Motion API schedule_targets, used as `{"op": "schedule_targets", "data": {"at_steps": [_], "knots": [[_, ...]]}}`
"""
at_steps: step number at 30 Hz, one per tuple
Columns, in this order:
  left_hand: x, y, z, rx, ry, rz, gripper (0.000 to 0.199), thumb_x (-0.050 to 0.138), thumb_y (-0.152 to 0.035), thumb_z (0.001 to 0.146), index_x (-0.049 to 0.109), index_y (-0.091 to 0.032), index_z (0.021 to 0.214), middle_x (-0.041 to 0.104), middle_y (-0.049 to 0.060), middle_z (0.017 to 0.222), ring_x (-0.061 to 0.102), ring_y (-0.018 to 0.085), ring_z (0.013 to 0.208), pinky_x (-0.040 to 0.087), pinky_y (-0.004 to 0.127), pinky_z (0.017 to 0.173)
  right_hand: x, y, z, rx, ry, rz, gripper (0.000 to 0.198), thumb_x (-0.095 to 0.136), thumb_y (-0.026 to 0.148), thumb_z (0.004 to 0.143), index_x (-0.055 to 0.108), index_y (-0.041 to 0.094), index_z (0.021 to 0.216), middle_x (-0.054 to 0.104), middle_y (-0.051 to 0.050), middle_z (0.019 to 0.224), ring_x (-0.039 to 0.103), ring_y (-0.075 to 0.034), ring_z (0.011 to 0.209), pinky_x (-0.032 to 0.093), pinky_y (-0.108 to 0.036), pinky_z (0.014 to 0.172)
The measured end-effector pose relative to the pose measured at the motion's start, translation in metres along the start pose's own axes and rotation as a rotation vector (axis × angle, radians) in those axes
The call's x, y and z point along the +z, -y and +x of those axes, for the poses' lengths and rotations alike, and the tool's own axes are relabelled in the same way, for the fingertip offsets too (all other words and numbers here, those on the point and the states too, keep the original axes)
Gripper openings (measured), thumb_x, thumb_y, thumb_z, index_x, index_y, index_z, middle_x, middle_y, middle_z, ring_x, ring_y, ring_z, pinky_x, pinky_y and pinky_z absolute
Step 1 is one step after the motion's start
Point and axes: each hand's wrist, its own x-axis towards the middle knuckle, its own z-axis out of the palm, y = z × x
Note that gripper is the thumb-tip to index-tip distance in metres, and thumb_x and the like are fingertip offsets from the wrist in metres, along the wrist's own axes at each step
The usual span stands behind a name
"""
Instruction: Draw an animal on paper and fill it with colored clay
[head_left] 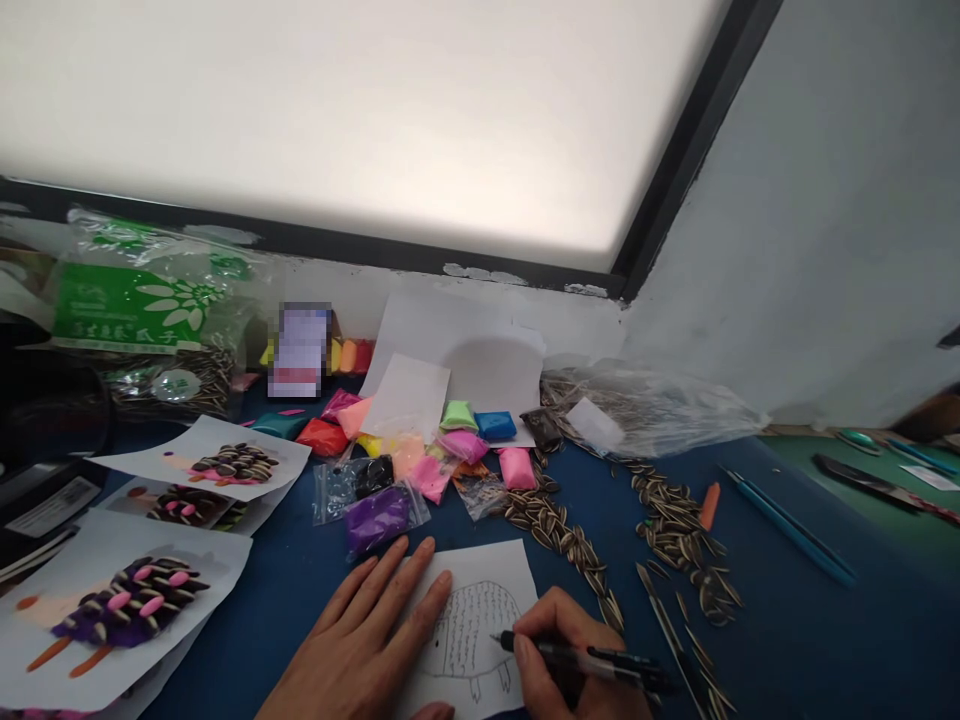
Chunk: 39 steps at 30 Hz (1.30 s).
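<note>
A white sheet of paper (512, 562) lies before me on the blue tabletop. It bears a line drawing (472, 625) of a rounded, short-legged animal, its body filled with rows of small marks. My left hand (360, 635) rests flat, fingers stretched, over the sheet's left part and hides some of the drawing. In my right hand (566, 620) is a black pen (622, 668), pinched between the fingers, its tip over or on the animal's body; contact cannot be made out. Loose sunflower seeds (559, 530) run just beyond the sheet's upper right.
Printed pictures (112, 620) of seed-covered animals lie left. Behind the sheet are colored clay packets (379, 517) and a phone (300, 350). Bags of seeds (150, 330) stand at the back. Tweezers (671, 630) and a blue tool (795, 525) lie right.
</note>
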Motion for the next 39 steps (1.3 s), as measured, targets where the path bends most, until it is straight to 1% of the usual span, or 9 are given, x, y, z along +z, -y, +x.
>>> {"op": "schedule_targets", "data": {"at_steps": [4,9,13,15,18,21,28,34,39], "knots": [[-0.0017,-0.0003,0.0015,0.017,0.014,0.039,0.068,0.048,-0.059,0.104,0.038,-0.02,0.158,0.035,0.013,0.161,0.044,0.038,0.143,0.05,0.049,0.107,0.0007,0.0004,0.0007,0.054,0.039,0.013,0.022,0.056,0.039,0.094,0.062,0.023,0.08,0.058,0.001,0.061,0.049,-0.013,0.05,0.037,-0.021,0.046],[-0.0007,-0.0003,0.0008,0.02,-0.004,0.033,0.069,0.05,-0.059,0.103,0.037,-0.02,0.158,0.036,0.012,0.16,0.045,0.038,0.142,0.05,0.048,0.106,0.0017,0.0015,0.0012,0.046,0.05,0.005,0.019,0.055,0.036,0.094,0.061,0.023,0.082,0.061,0.0,0.064,0.052,-0.015,0.053,0.037,-0.022,0.048],[-0.0002,-0.0001,0.0004,0.016,-0.011,0.022,0.07,0.051,-0.059,0.102,0.037,-0.021,0.159,0.035,0.013,0.161,0.044,0.039,0.142,0.049,0.049,0.107,0.0019,0.007,0.0017,0.016,0.048,-0.023,0.018,0.05,0.032,0.094,0.06,0.023,0.082,0.064,-0.001,0.067,0.058,-0.017,0.061,0.041,-0.024,0.056],[-0.0011,-0.0002,0.0008,0.017,0.003,0.031,0.069,0.05,-0.059,0.103,0.038,-0.019,0.158,0.035,0.014,0.16,0.043,0.039,0.142,0.05,0.05,0.107,0.0013,0.0091,0.0017,0.001,0.043,-0.05,0.017,0.049,0.031,0.093,0.059,0.023,0.081,0.063,-0.001,0.067,0.056,-0.016,0.058,0.04,-0.024,0.055],[-0.0025,-0.0006,0.0014,0.019,0.029,0.047,0.068,0.047,-0.06,0.104,0.039,-0.018,0.157,0.034,0.014,0.16,0.043,0.039,0.142,0.051,0.051,0.105,0.0008,0.0089,0.0013,0.026,0.031,-0.087,0.016,0.05,0.03,0.093,0.059,0.023,0.081,0.06,0.0,0.064,0.05,-0.015,0.052,0.036,-0.025,0.051],[-0.0026,-0.0008,0.0018,0.021,0.044,0.046,0.068,0.045,-0.06,0.104,0.04,-0.019,0.157,0.033,0.014,0.16,0.043,0.039,0.143,0.051,0.052,0.105,0.0014,0.0058,0.0007,0.034,0.028,-0.104,0.015,0.052,0.029,0.092,0.061,0.023,0.082,0.061,0.0,0.064,0.051,-0.015,0.053,0.036,-0.024,0.051],[-0.0032,-0.0006,0.0042,0.024,0.033,0.076,0.067,0.045,-0.061,0.104,0.042,-0.019,0.156,0.035,0.014,0.159,0.043,0.038,0.142,0.052,0.051,0.104,0.0024,0.0028,0.0009,0.0,0.049,-0.04,0.016,0.055,0.032,0.092,0.062,0.022,0.082,0.061,-0.001,0.064,0.051,-0.014,0.052,0.036,-0.022,0.048],[-0.0051,-0.0022,0.004,0.041,0.02,0.113,0.066,0.043,-0.06,0.105,0.045,-0.016,0.154,0.037,0.016,0.158,0.047,0.039,0.139,0.054,0.051,0.101,0.0024,0.0041,0.0015,0.048,0.048,-0.007,0.018,0.055,0.034,0.092,0.059,0.022,0.08,0.057,0.001,0.062,0.049,-0.014,0.052,0.034,-0.023,0.048],[-0.0049,-0.002,0.0039,0.042,0.024,0.111,0.066,0.043,-0.06,0.105,0.046,-0.017,0.154,0.037,0.016,0.158,0.046,0.039,0.14,0.053,0.051,0.102,0.003,0.0047,0.001,0.066,0.067,0.016,0.02,0.051,0.037,0.091,0.057,0.022,0.08,0.053,0.002,0.062,0.043,-0.013,0.051,0.03,-0.024,0.047]]}}
